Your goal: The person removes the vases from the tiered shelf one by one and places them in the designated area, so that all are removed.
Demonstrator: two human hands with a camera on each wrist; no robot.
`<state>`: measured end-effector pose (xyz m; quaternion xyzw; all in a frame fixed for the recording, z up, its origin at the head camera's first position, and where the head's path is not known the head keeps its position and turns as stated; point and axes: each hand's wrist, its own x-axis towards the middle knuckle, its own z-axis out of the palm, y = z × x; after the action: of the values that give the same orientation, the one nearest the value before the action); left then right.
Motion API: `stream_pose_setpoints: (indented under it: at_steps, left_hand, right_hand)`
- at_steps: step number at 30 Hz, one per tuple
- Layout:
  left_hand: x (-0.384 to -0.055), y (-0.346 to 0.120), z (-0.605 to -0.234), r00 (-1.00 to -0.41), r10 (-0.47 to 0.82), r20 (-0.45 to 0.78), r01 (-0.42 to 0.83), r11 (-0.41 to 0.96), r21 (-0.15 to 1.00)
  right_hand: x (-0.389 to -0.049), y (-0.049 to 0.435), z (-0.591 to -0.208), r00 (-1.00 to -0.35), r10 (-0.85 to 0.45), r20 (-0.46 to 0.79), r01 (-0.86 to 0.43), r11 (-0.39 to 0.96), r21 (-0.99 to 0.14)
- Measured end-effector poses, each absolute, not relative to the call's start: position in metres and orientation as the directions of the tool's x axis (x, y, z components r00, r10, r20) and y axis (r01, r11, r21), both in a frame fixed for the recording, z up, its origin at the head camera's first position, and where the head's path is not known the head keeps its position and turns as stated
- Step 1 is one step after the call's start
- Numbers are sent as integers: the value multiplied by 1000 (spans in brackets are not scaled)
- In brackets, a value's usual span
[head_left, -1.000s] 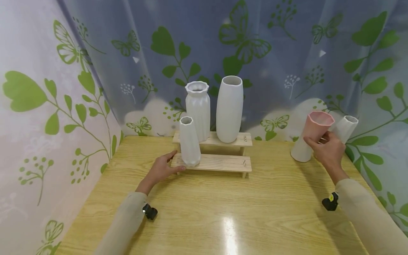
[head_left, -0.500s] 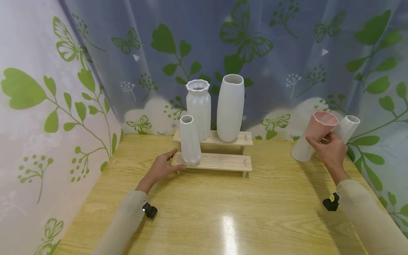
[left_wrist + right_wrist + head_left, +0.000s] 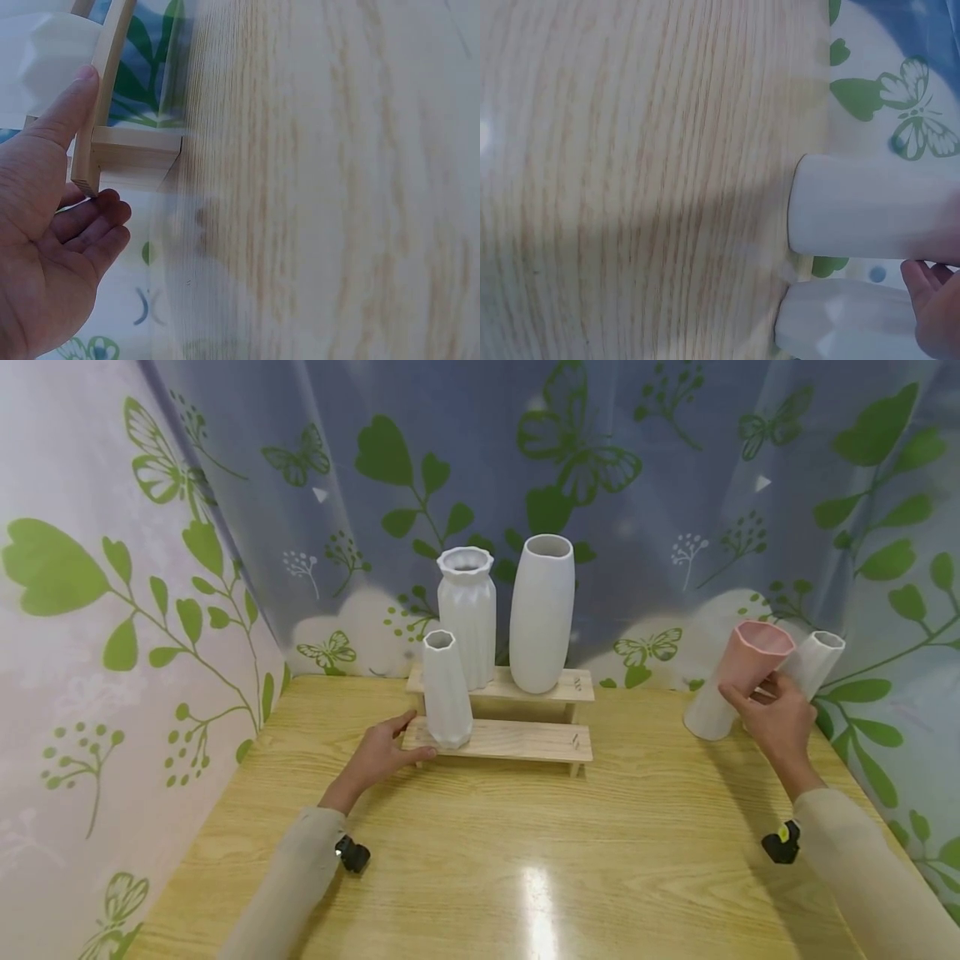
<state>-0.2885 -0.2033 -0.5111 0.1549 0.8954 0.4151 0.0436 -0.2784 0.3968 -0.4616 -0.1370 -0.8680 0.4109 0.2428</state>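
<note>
My left hand (image 3: 378,753) grips the left end of the lower tier of a wooden two-tier stand (image 3: 517,739). In the left wrist view its thumb (image 3: 75,105) lies along the stand's edge, with the other fingers curled below. On that tier stands a slim white faceted vase (image 3: 448,697). Behind it, the upper tier bears a white ribbed vase (image 3: 468,618) with a scalloped rim and a tall smooth white vase (image 3: 542,618). Over at the right, my right hand (image 3: 780,714) holds a pink-and-white vase (image 3: 742,664) around its middle, its white base at the table.
Another white faceted vase (image 3: 817,664) stands just right of the pink-and-white one, partly hidden by the hand. A wood-grain table (image 3: 480,843) lies below everything. Patterned curtains (image 3: 637,527) with green leaves and butterflies enclose the back and both sides.
The pink-and-white vase's rim has shifted slightly to the right, its base staying in place. The left hand and the stand have not moved.
</note>
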Motion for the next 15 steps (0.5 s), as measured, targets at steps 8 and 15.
stream_pose_setpoints:
  at_steps: [8, 15]
  left_hand:
    - [-289, -204, -511, -950, 312, 34, 225, 601, 767]
    - [-289, -203, -511, -950, 311, 33, 221, 592, 775]
  right_hand:
    - [-261, 393, -450, -860, 429, 276, 47, 606, -794]
    - [-243, 391, -445, -873, 418, 252, 71, 620, -782]
